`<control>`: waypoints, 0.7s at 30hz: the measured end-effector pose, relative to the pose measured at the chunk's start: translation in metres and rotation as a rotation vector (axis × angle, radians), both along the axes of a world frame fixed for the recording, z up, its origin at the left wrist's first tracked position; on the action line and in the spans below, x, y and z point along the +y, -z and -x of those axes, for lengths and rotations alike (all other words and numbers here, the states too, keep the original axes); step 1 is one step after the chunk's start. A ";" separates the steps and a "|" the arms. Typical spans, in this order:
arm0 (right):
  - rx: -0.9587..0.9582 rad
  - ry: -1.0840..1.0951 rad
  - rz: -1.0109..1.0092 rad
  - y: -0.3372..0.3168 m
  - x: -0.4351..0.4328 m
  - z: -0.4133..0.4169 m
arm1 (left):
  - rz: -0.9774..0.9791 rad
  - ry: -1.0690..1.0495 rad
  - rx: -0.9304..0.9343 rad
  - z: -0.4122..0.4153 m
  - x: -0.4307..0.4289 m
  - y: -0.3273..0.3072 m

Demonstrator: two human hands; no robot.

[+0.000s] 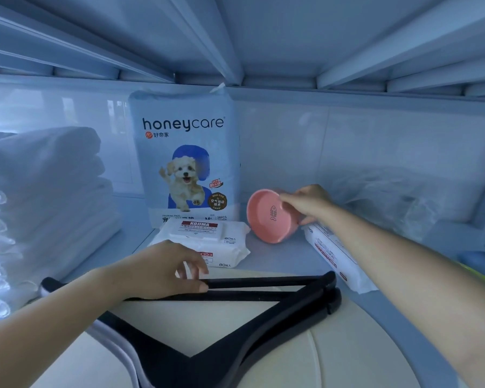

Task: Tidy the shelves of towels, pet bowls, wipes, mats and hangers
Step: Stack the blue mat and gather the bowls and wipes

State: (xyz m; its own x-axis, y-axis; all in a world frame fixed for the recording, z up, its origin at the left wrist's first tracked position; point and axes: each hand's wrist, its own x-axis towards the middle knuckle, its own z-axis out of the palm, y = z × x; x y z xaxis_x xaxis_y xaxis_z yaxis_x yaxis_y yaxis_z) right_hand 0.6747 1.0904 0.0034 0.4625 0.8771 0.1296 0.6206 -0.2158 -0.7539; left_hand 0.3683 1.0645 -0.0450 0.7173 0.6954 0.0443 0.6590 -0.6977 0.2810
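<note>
A pink pet bowl (pixel 266 217) with a fish-bone mark is tipped on its side, its opening facing me, on the shelf right of centre. My right hand (pixel 308 204) grips its rim from the right. My left hand (pixel 165 268) rests on the top bar of the black hangers (pixel 263 292), fingers curled over it. The hangers lie stacked on a cream mat (pixel 347 345) at the shelf front. Two wipes packs (pixel 205 239) are stacked behind my left hand. Another wipes pack (pixel 339 256) lies under my right forearm.
A tall honeycare training-pad bag (pixel 185 155) stands at the back centre. Folded white towels (pixel 42 191) are piled at the left. Clear plastic packaging (pixel 398 203) sits at the back right. The shelf above (pixel 235 37) hangs low overhead.
</note>
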 end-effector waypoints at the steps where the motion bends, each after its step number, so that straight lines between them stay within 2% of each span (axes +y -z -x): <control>1: 0.025 0.012 0.007 0.001 -0.001 0.000 | -0.005 -0.012 -0.032 -0.004 0.001 -0.003; 4: 0.103 0.012 0.012 0.002 -0.006 0.003 | -0.069 -0.030 -0.095 -0.025 0.008 -0.015; 8: 0.097 -0.009 0.018 0.006 -0.008 0.010 | -0.110 0.022 -0.216 -0.075 0.022 -0.028; 17: 0.230 0.046 0.035 0.010 -0.016 -0.002 | -0.229 -0.022 0.083 -0.161 0.055 -0.013; 19: 0.125 0.042 0.051 0.010 -0.022 -0.008 | -0.217 -0.055 0.083 -0.171 0.058 -0.012; 21: -0.090 0.006 0.037 0.015 -0.028 -0.019 | -0.173 -0.086 0.066 -0.176 0.064 -0.013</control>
State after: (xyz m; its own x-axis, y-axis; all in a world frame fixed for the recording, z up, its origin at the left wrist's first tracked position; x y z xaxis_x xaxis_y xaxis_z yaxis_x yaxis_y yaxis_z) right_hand 0.6935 1.0624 -0.0113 0.4557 0.8792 0.1388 0.6841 -0.2462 -0.6866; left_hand 0.5445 1.1289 -0.0318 0.6605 0.7406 0.1231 0.7316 -0.6718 0.1160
